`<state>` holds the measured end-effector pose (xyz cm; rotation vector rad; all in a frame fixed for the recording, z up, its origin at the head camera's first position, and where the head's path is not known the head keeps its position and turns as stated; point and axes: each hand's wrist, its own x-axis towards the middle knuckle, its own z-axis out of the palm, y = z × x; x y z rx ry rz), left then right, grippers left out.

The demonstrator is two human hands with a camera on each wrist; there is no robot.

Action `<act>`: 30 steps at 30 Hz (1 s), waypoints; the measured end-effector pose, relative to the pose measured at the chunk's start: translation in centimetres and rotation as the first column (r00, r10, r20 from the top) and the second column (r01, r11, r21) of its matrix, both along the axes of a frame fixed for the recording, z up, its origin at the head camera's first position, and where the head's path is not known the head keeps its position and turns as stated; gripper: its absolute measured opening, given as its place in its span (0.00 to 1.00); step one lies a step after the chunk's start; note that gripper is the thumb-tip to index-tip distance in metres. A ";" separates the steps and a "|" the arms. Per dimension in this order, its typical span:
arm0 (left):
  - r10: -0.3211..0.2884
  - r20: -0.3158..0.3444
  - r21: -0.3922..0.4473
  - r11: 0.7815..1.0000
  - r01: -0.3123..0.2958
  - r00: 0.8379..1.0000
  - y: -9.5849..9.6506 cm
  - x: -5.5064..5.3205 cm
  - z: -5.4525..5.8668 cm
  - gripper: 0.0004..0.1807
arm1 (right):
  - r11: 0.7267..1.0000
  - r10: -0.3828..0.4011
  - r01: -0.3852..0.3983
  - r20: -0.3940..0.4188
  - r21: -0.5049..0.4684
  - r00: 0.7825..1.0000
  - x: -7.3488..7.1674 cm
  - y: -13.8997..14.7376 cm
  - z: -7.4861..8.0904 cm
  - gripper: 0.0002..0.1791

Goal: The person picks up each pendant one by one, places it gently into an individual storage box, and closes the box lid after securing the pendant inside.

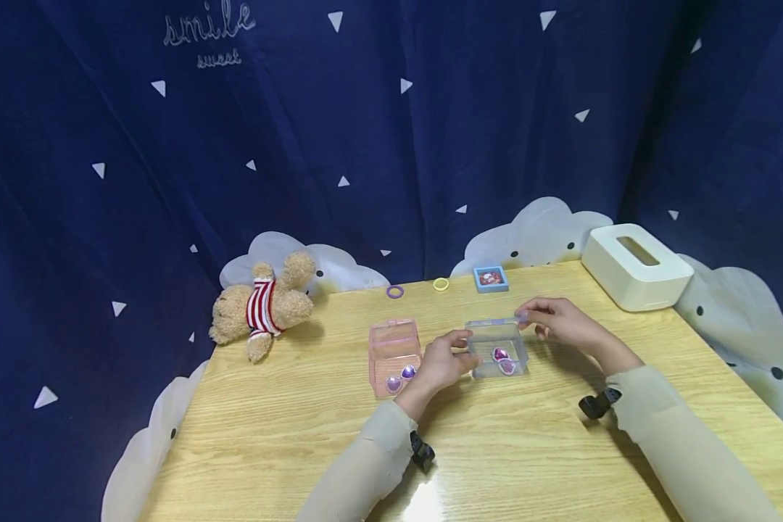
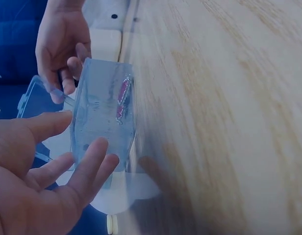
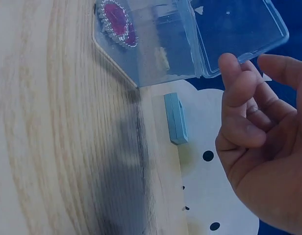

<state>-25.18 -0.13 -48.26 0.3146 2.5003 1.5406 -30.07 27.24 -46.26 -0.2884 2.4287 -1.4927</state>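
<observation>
A clear blue plastic box (image 1: 483, 368) stands on the table with its lid (image 2: 33, 100) raised. Inside lie two overlapping gem pieces, magenta (image 1: 500, 354) and pale purple (image 1: 507, 367), edged with silvery beads. My left hand (image 1: 442, 360) is at the box's left side, its fingers nearly straight and the fingertips against the wall. With thumb and index finger, my right hand (image 1: 557, 321) pinches the lid's right edge; its other fingers curl loosely. Left of these, an open pink clear box (image 1: 380, 362) holds a violet gem (image 1: 408, 372) and a lilac gem (image 1: 394, 383).
Behind the boxes lie a purple ring (image 1: 394, 291), a yellow ring (image 1: 441, 284) and a small blue-framed picture (image 1: 491, 279). A teddy bear (image 1: 261, 308) in a striped shirt lies at back left. A white tissue box (image 1: 636, 267) stands at back right, before a navy curtain (image 1: 365, 130).
</observation>
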 end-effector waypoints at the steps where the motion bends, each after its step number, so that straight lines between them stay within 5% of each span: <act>1: 0.003 0.003 0.005 1.000 -0.003 1.000 0.0 0.0 -0.1 0.31 | 1.000 0.006 -0.006 0.005 0.002 1.000 0.1 0.0 0.1 0.23; 18: 0.072 0.008 -0.017 0.997 -0.071 0.997 0.2 0.3 0.1 0.27 | 0.996 0.083 -0.083 -0.002 0.046 0.997 0.9 0.3 0.3 0.19; 30: 0.049 -0.006 0.094 0.994 -0.048 0.999 0.0 0.3 -0.1 0.36 | 0.983 0.133 -0.117 -0.110 0.145 0.985 0.9 0.2 -0.2 0.17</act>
